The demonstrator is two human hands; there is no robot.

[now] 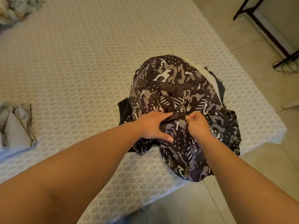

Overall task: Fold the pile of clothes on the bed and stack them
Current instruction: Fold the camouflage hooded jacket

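Observation:
A pile of clothes sits at the bed's near right corner, topped by a dark camouflage-print garment (174, 81) with grey and white patches. Black cloth (124, 110) and a white piece (208, 75) stick out from under it. My left hand (153, 125) lies on the camouflage garment's near part, fingers spread and thumb pressed into the fabric. My right hand (197, 123) is curled into a fist, pinching a bunch of the same garment just right of my left hand. Part of the garment hangs over the bed's edge.
The bed (77, 65) has a pale patterned cover. Folded grey-white cloth (16, 125) lies at its left edge, and patterned bedding (17, 8) at the far left corner. On the tiled floor to the right stand a black metal frame (265, 28) and a cable (286, 67).

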